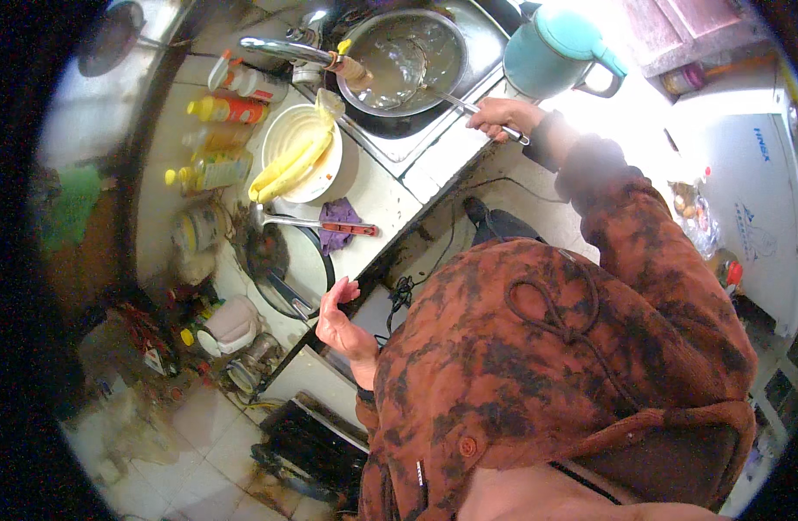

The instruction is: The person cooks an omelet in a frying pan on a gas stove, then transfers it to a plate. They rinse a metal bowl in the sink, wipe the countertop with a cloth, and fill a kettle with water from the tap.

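Note:
My right hand (pixel 506 118) is closed round the metal handle of a long-handled utensil (pixel 461 101), whose far end is in a metal basin (pixel 461 55) of cloudy water under the faucet (pixel 288 49). The utensil's head is under the water and hard to make out. My left hand (pixel 340 319) is held up by the counter's edge with fingers slightly bent and nothing in it. Near it lies a round glass pan lid (pixel 308 260) with a black rim. Beyond, a red-handled utensil (pixel 347 228) rests across a purple cloth (pixel 337 215).
Left of the basin, a white bowl (pixel 330 172) holds peeled yellow produce (pixel 295 163). Several bottles (pixel 226 109) line the back of the counter. A teal kettle (pixel 549 55) stands right of the sink. A white appliance (pixel 757 215) is at the far right, and a cable (pixel 451 221) hangs below.

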`<state>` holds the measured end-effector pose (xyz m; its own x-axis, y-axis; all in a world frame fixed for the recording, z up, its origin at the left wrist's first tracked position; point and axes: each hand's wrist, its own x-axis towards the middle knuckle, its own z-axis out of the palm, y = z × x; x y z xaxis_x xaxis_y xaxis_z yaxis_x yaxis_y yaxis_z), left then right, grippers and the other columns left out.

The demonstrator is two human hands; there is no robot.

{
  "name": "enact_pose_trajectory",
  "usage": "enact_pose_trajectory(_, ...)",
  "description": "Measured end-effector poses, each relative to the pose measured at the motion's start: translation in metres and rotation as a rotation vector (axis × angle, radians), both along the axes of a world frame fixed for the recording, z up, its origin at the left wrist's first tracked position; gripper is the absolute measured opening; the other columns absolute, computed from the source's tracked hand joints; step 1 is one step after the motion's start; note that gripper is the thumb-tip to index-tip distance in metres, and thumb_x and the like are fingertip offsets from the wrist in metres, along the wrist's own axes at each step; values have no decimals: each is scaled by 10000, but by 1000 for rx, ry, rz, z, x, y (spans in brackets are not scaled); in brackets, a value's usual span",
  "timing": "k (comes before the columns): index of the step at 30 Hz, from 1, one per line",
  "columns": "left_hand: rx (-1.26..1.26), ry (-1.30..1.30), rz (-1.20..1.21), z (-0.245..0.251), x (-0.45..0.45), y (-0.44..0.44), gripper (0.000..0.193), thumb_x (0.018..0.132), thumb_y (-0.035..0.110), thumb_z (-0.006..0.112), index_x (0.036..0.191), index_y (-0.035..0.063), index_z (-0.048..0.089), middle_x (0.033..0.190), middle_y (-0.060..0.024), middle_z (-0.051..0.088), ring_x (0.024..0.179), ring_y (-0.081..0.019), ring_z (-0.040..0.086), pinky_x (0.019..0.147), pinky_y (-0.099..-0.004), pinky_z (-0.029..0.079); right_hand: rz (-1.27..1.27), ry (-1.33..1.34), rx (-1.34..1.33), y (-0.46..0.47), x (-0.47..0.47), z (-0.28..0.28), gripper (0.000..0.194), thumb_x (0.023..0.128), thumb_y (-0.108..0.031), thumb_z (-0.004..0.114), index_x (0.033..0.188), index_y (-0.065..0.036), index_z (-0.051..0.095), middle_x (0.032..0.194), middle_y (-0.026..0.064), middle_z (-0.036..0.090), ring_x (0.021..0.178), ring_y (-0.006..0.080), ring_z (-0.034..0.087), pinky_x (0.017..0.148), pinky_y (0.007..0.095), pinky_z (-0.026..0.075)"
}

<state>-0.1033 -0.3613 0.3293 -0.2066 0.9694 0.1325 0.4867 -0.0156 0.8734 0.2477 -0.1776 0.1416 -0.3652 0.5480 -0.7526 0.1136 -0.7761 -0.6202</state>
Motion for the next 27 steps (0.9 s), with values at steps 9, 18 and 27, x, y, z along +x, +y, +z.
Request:
enact_pose_trajectory(9,32,37,-118,0,10,12,642,936,491,287,928,-48,635,778,-118,624,693,-188,573,680,-299,452,-105,150,65,-38,30,6,349,855,-187,560,576,-119,364,494,-63,302,393,53,277,329,231,221)
enact_pose_trajectory(18,26,60,-116,1,6,13,617,949,433,261,930,-62,629,781,-134,630,703,-193,569,699,-312,448,36,-1013,769,-1,20,12,265,835,-177,498,835,78,570,840,257,619,806,370,626,700,451,500)
enact_pose_trajectory(27,3,19,-35,-1,-10,8,633,947,448,253,926,-59,632,778,-128,628,710,-189,557,716,-316,438,554,-852,483,42,8,21,185,790,-92,496,753,75,567,740,207,622,660,273,647,528,379,502)
